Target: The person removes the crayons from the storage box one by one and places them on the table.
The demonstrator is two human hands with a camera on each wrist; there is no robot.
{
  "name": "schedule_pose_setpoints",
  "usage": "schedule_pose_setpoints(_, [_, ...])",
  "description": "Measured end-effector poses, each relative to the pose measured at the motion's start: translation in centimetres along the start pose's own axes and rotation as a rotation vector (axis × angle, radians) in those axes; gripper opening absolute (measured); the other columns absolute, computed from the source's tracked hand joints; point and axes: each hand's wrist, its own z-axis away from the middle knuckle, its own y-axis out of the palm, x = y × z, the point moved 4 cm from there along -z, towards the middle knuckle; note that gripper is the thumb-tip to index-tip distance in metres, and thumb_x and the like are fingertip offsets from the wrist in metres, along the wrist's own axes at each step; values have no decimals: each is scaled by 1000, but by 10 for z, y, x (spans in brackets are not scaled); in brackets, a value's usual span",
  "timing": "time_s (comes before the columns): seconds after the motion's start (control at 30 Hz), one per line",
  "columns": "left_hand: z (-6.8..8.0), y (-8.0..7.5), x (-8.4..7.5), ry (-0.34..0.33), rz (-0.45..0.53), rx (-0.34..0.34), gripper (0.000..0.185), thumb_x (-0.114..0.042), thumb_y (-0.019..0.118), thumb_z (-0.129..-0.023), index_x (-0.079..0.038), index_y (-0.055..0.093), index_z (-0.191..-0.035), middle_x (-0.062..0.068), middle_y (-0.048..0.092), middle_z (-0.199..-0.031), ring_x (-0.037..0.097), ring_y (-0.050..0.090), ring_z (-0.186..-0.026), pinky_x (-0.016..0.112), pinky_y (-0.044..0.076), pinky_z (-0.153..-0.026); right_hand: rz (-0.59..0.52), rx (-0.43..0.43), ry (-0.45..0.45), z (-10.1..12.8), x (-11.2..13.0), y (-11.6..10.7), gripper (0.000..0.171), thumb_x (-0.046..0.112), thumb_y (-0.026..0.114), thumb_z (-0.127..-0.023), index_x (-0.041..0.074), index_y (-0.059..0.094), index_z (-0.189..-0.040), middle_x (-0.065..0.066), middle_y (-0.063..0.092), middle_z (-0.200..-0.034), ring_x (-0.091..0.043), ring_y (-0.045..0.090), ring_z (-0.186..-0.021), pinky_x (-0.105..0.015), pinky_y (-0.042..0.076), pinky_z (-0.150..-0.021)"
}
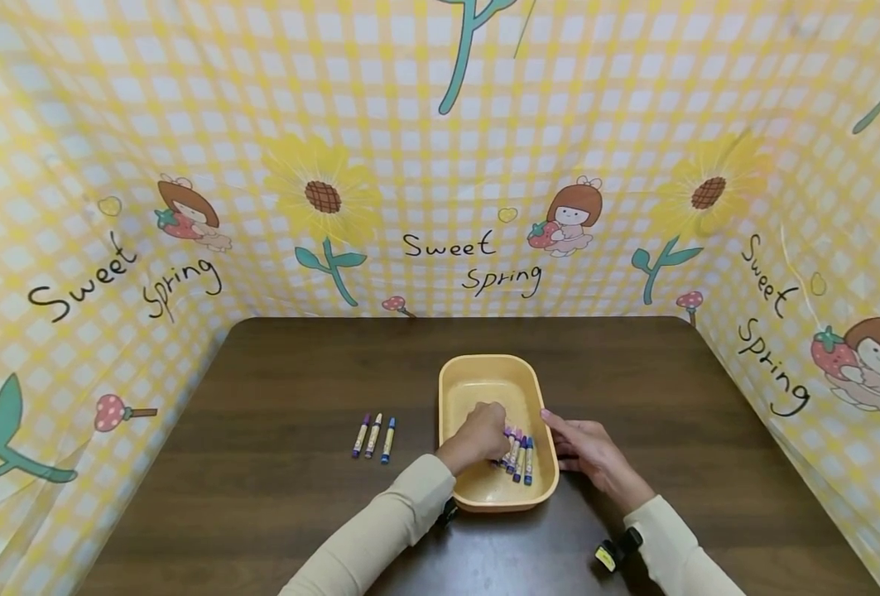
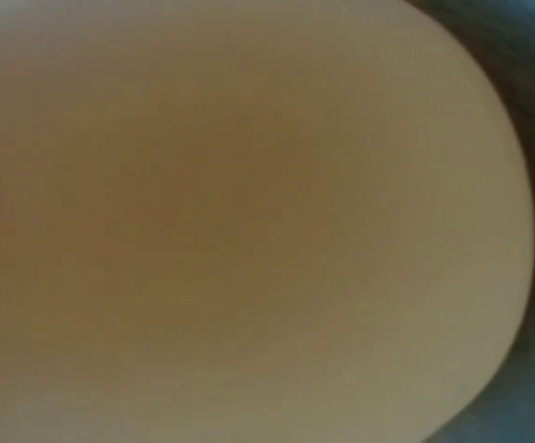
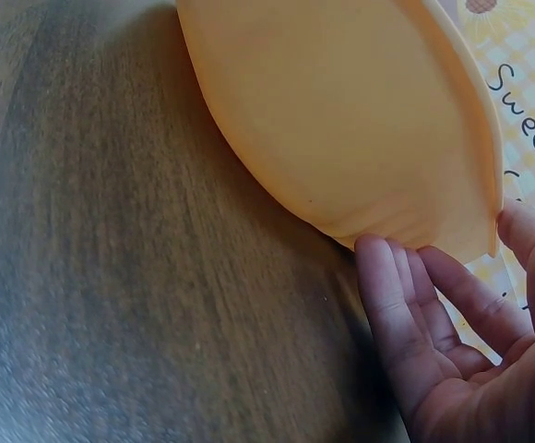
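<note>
Where the dark wooden table [image 1: 276, 463] meets the person's arms, a yellow-orange plastic tub [image 1: 484, 377] stands near the middle of the table's front half, its long axis running away from the person. Inside it, at the near right end, lies a small cluster of markers [image 1: 520, 458], side by side and roughly parallel to the tub's long walls. The left hand [image 1: 478, 437] reaches over the near left rim into the tub, fingers curled down onto the cluster; whether they actually pinch a marker cannot be told, since the knuckles hide the fingertips and the left wrist view shows only a blurred expanse of tub wall [image 2: 249, 221]. The right hand [image 1: 589, 451] rests outside the tub against its right wall, fingers [image 3: 392, 305] straight and loosely together, their tips touching the wall just below the rim, thumb beside the rim's edge. Left of the tub, apart from it, three loose markers [image 1: 374, 436] lie in a row on the table. A yellow gingham backdrop [image 1: 440, 165] printed with sunflowers and "Sweet Spring" encloses three sides.
</note>
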Motion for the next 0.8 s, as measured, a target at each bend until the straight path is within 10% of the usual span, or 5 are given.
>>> schedule_pose_setpoints(0.8, [8,0,-13,37,-57,-17,28,15,69,-71,-7,53,-66,7,56,-64,18,56,-50,21,46,-36,16,4,-2,1,1,1,51,46,69,-94,-2,72,-112,-2,75,-86,-14,69,-79,-31,61,-67])
